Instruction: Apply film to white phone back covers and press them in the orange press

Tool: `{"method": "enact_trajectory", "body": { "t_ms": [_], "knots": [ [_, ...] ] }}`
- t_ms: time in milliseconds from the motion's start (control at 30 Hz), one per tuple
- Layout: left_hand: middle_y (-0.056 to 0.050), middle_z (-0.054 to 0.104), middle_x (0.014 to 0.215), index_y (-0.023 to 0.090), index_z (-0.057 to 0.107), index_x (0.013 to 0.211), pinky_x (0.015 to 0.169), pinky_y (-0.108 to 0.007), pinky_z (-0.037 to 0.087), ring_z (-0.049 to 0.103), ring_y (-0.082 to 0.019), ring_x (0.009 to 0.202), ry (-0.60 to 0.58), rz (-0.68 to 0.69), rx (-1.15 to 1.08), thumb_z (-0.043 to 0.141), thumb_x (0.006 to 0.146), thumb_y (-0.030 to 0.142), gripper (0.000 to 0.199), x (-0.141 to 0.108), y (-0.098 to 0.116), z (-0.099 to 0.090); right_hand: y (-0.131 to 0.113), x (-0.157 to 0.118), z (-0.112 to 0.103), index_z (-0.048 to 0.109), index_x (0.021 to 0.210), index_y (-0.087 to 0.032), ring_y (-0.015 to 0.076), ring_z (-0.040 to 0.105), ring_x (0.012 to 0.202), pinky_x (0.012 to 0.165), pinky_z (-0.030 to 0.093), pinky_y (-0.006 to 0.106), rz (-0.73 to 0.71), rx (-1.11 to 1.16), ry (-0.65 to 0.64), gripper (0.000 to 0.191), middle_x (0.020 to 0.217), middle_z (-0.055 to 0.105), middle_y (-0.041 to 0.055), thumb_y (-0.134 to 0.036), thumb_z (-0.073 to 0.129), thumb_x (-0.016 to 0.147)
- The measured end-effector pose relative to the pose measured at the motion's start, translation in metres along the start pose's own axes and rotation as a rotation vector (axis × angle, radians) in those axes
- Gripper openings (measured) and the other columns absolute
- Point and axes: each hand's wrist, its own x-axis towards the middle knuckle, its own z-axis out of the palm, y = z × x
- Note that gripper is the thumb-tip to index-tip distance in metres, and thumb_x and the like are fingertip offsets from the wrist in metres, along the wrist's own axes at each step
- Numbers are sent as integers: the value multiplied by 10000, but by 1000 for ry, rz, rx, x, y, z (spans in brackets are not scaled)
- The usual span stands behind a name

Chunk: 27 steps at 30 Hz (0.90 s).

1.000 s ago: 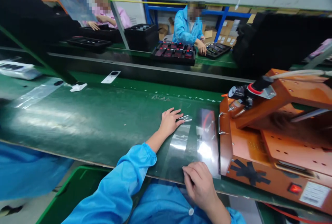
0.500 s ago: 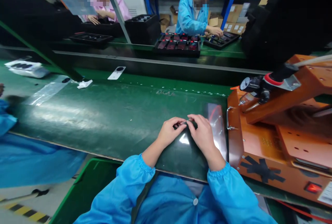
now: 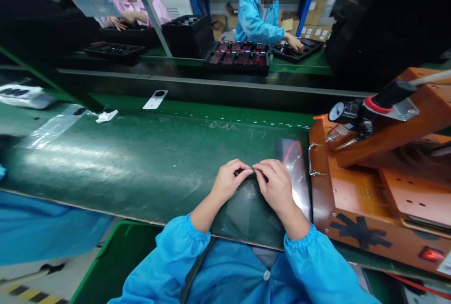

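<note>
My left hand [image 3: 229, 179] is closed in a pinch, thumb against fingers, above the green work mat [image 3: 165, 182]. Facing it, my right hand [image 3: 275, 179] pinches too, and the two sets of fingertips almost meet. A faint, see-through patch like a thin clear film [image 3: 241, 212] shows just below and between the hands. What lies between the fingertips is too small and thin to make out. To the right of my right hand, a shiny clear plastic sheet [image 3: 298, 167] lies on the mat.
An orange press machine [image 3: 320, 191] with a pressure gauge [image 3: 336, 112] stands at right. Toward the back lie a white card with a black circle [image 3: 155, 100], crumpled paper [image 3: 106, 116] and a plastic bag [image 3: 52, 128]. Two co-workers sit beyond the partition near black trays [image 3: 236, 66]. A green bin [image 3: 105, 257] stands below.
The fingertips of both hands have come closer together; a thin pale edge between them no longer shows. The bright glint below the hands has faded. The view has shifted slightly.
</note>
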Motion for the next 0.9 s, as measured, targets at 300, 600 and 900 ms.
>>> {"method": "enact_trajectory", "body": {
  "t_ms": [300, 600, 900],
  "knots": [
    [-78, 752, 806, 127, 703, 1016, 669, -258, 556, 681, -138, 673, 4, -147, -235, 664, 882, 501, 399, 9, -2, 9, 12, 0, 13, 714, 990, -182, 278, 577, 961, 839, 483, 415, -131, -184, 53, 176, 1063, 637, 114, -225, 546, 1015],
    [92, 453, 513, 234, 538, 1017, 391, -184, 289, 413, -95, 394, 682, -178, -266, 515, 935, 644, 420, -47, -13, -41, 5, -9, 2, 713, 1039, -221, 264, 644, 873, 878, 510, 453, -172, 80, 382, 110, 1002, 658, 86, -287, 681, 956],
    [60, 504, 672, 185, 555, 1057, 494, -219, 410, 481, -101, 528, 1304, -647, 137, 517, 982, 576, 400, -267, -101, -179, -13, -19, -2, 730, 1000, -262, 259, 658, 863, 818, 505, 445, -238, 122, 281, 80, 1011, 672, 84, -258, 726, 920]
  ]
}}
